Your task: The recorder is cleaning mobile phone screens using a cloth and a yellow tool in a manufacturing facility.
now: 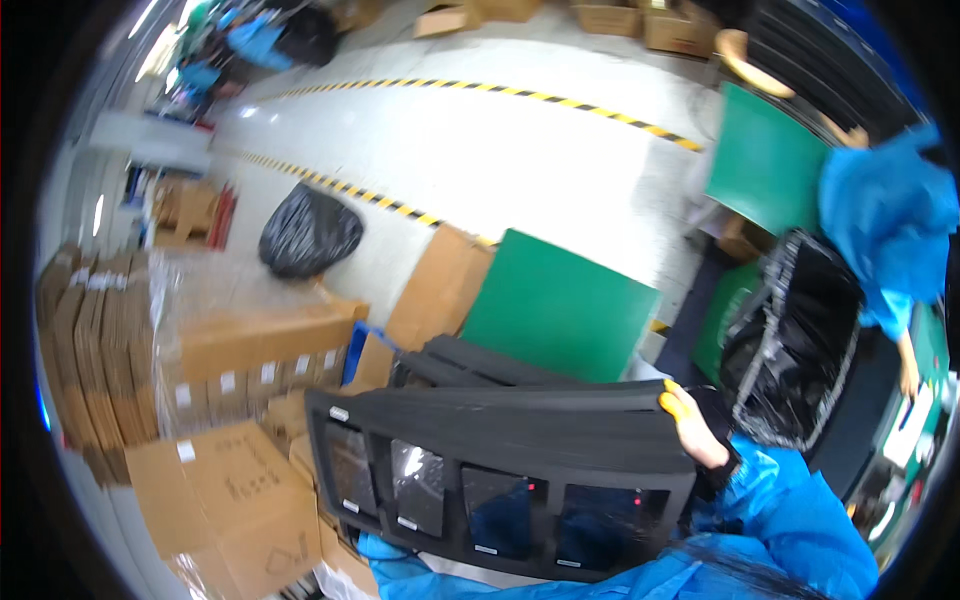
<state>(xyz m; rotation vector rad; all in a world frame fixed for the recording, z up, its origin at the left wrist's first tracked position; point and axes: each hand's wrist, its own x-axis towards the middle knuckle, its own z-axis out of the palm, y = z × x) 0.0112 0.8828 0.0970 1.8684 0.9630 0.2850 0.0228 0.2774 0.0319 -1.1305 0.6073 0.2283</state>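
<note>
**Pale floor [520,150] beyond, black trays [500,435] in front**

Our right hand [695,430] grips their right end near the green board [560,310]; we cannot tell our hidden left hand's grip. Uneven support could tip them, sliding dark panels [500,512] out.

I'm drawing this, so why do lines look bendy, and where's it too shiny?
In the head view, the fisheye lens bends the far striped tape; head view again: the floor looks washed-out white, and glare spots one window of the black frame.
</note>
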